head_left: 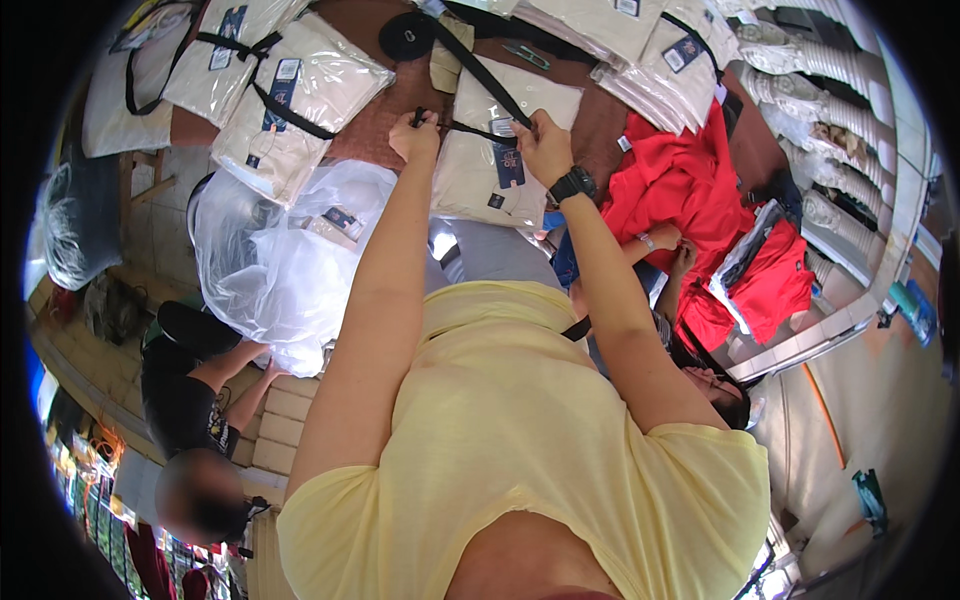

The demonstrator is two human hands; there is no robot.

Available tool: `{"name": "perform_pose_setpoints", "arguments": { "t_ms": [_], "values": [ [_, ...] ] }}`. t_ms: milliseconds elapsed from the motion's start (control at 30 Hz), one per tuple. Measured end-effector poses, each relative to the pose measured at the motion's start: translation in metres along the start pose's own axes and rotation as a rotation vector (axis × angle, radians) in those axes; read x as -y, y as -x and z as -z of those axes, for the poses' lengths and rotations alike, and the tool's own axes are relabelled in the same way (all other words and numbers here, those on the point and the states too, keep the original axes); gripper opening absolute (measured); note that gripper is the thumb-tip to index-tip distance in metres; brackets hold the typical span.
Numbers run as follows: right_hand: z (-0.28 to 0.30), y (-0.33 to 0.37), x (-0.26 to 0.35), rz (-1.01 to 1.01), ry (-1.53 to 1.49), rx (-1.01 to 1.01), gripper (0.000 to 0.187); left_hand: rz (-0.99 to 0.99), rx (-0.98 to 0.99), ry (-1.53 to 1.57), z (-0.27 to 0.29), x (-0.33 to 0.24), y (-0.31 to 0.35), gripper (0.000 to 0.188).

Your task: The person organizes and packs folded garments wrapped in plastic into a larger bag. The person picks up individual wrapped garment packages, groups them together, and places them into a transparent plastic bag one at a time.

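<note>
A stack of cream folded garments [465, 190] in clear plastic, with a navy tag [508, 165], lies on the brown-covered table in front of me. Black ribbon [470, 130] runs across it between my hands. My left hand [416, 137] pinches one length of the ribbon at the pack's left edge, with a short end poking up. My right hand [546, 150], with a black watch on the wrist, is closed on the ribbon over the pack's right side. From there a wider stretch slants up towards a black ribbon roll [406, 37].
Green-handled thread snips [526, 56] lie beyond the pack. Ribbon-tied packs [290, 105] sit at left, more packs [660, 65] at far right. Red garments [680, 180] lie at right, near another person's hands [663, 240]. A plastic bag [290, 240] hangs at left near another person [195, 390].
</note>
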State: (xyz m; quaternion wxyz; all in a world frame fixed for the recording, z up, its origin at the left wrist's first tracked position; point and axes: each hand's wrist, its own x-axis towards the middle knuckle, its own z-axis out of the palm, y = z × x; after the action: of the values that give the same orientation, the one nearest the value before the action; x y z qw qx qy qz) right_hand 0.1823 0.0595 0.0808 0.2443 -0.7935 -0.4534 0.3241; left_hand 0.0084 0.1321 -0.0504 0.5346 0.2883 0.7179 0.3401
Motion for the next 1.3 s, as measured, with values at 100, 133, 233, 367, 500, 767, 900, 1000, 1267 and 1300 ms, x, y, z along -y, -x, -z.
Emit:
{"name": "perform_pose_setpoints", "arguments": {
  "t_ms": [100, 133, 233, 367, 500, 767, 900, 1000, 1267, 1300],
  "values": [
    [-0.004, 0.002, -0.029, -0.074, -0.264, 0.167, 0.025, -0.134, 0.258, -0.096, 0.005, -0.001, 0.002, 0.014],
    [-0.003, 0.002, -0.041, -0.096, -0.392, 0.303, 0.022, -0.199, 0.337, -0.251, 0.009, 0.0, 0.003, 0.016],
    [0.024, -0.018, -0.06, 0.041, -0.401, 0.533, 0.023, -0.38, 0.387, -0.352, 0.012, 0.007, 0.005, 0.023],
    [0.045, -0.081, -0.075, -0.009, -0.055, 0.131, 0.029, -0.388, 0.38, -0.37, 0.012, 0.004, 0.006, 0.023],
    [0.031, -0.102, -0.069, 0.087, 0.48, 0.042, 0.051, -0.403, 0.355, -0.431, 0.013, -0.019, 0.018, 0.025],
    [0.02, -0.069, -0.031, 0.26, 0.532, -0.182, 0.046, -0.333, 0.283, -0.283, 0.008, -0.01, 0.028, 0.02],
    [-0.038, -0.039, 0.006, 0.221, 0.385, -0.051, 0.033, -0.264, 0.267, -0.219, 0.007, -0.004, 0.029, 0.019],
    [-0.058, -0.036, -0.004, 0.216, 0.056, -0.099, 0.023, -0.068, 0.21, -0.008, 0.004, -0.006, 0.036, 0.021],
    [-0.037, -0.011, -0.006, -0.062, -0.325, 0.061, 0.016, 0.025, 0.042, 0.237, -0.002, -0.001, 0.031, 0.019],
    [-0.033, -0.008, -0.004, -0.051, -0.304, 0.039, 0.017, 0.016, -0.006, 0.173, -0.002, -0.001, 0.03, 0.02]
  ]
}}
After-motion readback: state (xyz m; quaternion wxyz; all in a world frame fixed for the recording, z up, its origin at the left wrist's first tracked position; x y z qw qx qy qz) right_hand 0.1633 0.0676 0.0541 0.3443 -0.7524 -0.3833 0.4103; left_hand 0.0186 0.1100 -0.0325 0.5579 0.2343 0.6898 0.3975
